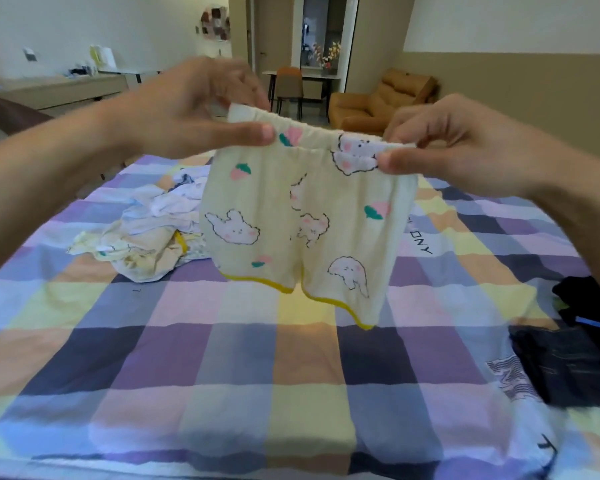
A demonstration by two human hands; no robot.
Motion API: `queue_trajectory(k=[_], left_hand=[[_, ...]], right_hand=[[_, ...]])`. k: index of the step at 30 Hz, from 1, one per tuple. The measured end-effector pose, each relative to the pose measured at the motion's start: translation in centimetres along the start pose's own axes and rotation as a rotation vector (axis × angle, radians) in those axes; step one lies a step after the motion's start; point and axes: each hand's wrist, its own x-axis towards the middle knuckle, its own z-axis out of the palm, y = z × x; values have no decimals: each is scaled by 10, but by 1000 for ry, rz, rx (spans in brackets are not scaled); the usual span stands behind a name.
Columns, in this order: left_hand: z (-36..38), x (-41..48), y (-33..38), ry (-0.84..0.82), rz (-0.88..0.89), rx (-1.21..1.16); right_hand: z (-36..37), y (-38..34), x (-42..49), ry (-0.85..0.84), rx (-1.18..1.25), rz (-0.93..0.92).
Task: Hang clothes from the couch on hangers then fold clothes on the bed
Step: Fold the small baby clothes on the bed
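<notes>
Grip: left hand and right hand each pinch the waistband of the pale yellow bunny-print cotton shorts.
Advice: lower them flat onto the checked pastel bedsheet, legs aligned, before folding.

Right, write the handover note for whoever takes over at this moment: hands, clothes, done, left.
The left hand and right hand each pinch an end of the waistband of the yellow bunny-print shorts, held spread above the bed.
A heap of light clothes lies unfolded on the bed's far left; dark clothes at its right edge look folded.
Left: lay the shorts down, fold them, then work through the heap.
</notes>
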Motion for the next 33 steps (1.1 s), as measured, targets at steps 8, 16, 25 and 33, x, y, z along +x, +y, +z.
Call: queue_trajectory(k=[8,16,25,33], left_hand=[[50,-9,11,96,-525,-438],[126,-57,69,211,-425,-578],[164,-87,51,308,-469,-1240],[186,-78,29,165,-487,-710]], right_hand=[[48,22,0,261,336,338],[111,-29,-22,390,792,233],[168,9,-46,163,958,294],[172,21,-21,379,877,335]])
